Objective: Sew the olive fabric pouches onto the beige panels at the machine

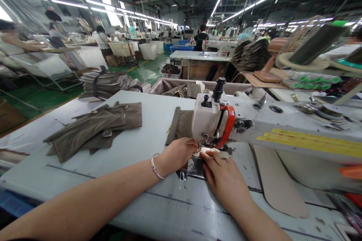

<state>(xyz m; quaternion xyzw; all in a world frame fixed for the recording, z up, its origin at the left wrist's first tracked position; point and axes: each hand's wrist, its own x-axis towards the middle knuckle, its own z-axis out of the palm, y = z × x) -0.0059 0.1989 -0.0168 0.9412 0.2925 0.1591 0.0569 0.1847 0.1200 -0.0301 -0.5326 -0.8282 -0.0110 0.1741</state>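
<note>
A white sewing machine point(206, 120) with an orange-red guard beside its needle area stands in front of me. A grey-brown fabric piece point(183, 122) lies partly behind and under its head. My left hand point(177, 155), a silver bangle on the wrist, has its fingers closed on the fabric edge just left of the presser foot. Close on the right, my right hand point(223, 169) has bent fingers pressed onto a small pale piece point(208, 150) at the needle area. The fingertips and the stitching point are partly hidden.
Several grey-brown sewn fabric pieces point(98, 126) lie overlapped on the table point(135, 150) at left. Behind are tied fabric stacks point(104, 83) and a bin point(158, 86). A thread cone point(319, 45) stands at right. Co-workers sit at distant tables.
</note>
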